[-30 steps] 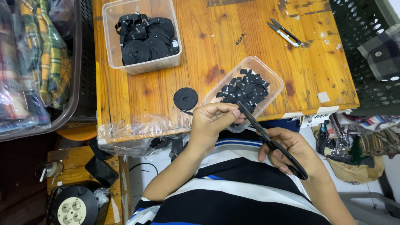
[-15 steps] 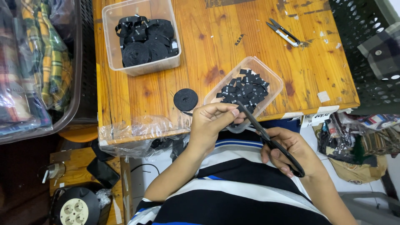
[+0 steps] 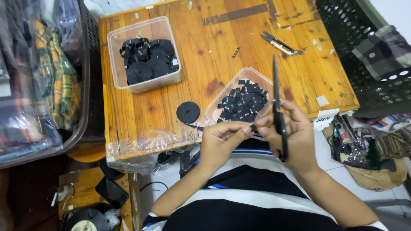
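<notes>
I am sitting at a wooden table. Just off its near edge, my left hand is pinching a small black label piece, fingers closed on it. My right hand is touching the same piece while wrapped shut around black scissors, blades together and pointing up. Risk, as I judge it: the tiny piece dropping into my lap, or the blades nicking a fingertip this close. Beside the edge, a shallow tray of cut labels and a black tape roll are crowding the hands; farther back are a tub of rolls and thread snips.
</notes>
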